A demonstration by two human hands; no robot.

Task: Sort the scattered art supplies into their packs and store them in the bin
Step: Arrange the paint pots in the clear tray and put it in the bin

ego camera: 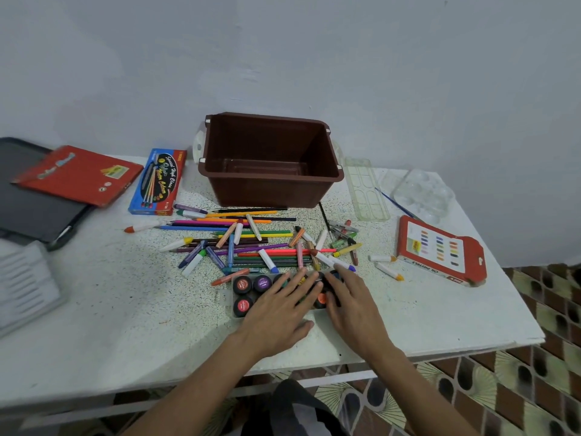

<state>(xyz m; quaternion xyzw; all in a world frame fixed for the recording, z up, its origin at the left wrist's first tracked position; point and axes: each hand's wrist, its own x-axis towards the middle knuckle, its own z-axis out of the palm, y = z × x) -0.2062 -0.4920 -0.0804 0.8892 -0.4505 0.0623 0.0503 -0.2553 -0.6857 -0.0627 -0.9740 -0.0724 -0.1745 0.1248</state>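
Left hand [279,306]: laid flat on the pots [262,283] in the middle of the tray [234,310], fingers straight and spread, nothing gripped.
Right hand [352,305]: laid over the tray's right end, fingertips on the dark lids; whether a pot is pinched under the thumb cannot be told.
Tray: clear plastic, set at the near edge of the pile. Round black pots are held in two rows, and red and purple printed lid labels are shown at its left end.
Bin [270,190]: brown moulded plastic, rectangular and open-topped, with white clips at the corners. It is stood at the back of the tabletop [125,278], just behind the pile.
Blue box [157,180]: card, printed "Special High Class" and "Water Colours" in script, placed left of the bin.
Red pack [78,174]: flat card, laid partly on a dark board [28,196] at far left.
Pastel box [440,250]: red card with a white swatch panel and a hang tab, "OIL PASTELS" printed on its side, placed at right.
Pencils [245,237]: long and thin, many colours, scattered between bin and tray.
Crayons [268,260]: short white-wrapped sticks with coloured tips, mixed among the pencils.
Palette [366,190]: long clear plastic with moulded wells, right of the bin.
Tabletop: white, finely speckled.
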